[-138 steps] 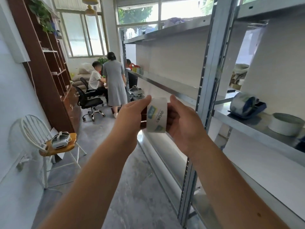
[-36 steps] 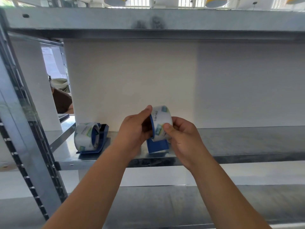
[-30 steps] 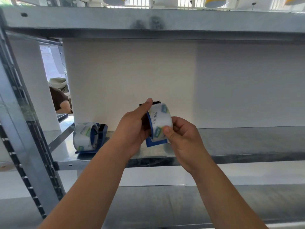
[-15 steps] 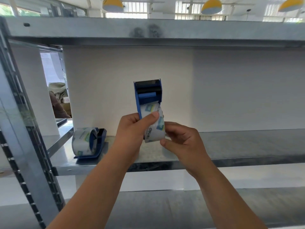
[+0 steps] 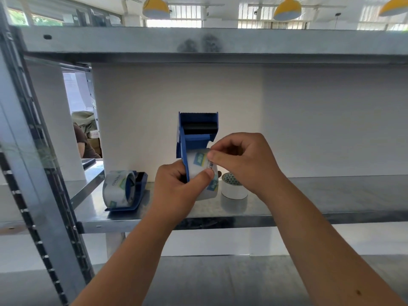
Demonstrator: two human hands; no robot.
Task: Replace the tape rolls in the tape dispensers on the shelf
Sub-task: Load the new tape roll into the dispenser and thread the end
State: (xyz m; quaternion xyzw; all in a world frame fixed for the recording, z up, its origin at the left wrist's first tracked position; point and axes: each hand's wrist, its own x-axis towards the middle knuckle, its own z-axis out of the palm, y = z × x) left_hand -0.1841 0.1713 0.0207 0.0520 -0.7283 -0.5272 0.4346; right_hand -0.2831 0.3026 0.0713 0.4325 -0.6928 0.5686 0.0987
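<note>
I hold a blue tape dispenser [image 5: 196,131] upright above the metal shelf [image 5: 309,215], its toothed cutter at the top. A clear tape roll [image 5: 197,165] with green-blue labels sits in it. My left hand [image 5: 176,191] grips the dispenser's lower body and the roll, thumb pressed on the tape. My right hand [image 5: 245,160] pinches the roll's surface near its top edge with fingertips. A second blue dispenser [image 5: 132,193] with a clear roll lies on the shelf to the left. A white tape roll [image 5: 234,188] stands on the shelf behind my hands.
A steel upright [image 5: 33,173] with slots rises at the left. The shelf above [image 5: 220,40] runs overhead, a lower shelf [image 5: 220,279] lies below. A white back panel [image 5: 309,120] closes the bay. A person's arm [image 5: 85,144] shows through the gap at left.
The dispenser with the roll has been lifted a little and turned more upright. My right hand moved from under the roll up onto its top edge. The white roll is now uncovered.
</note>
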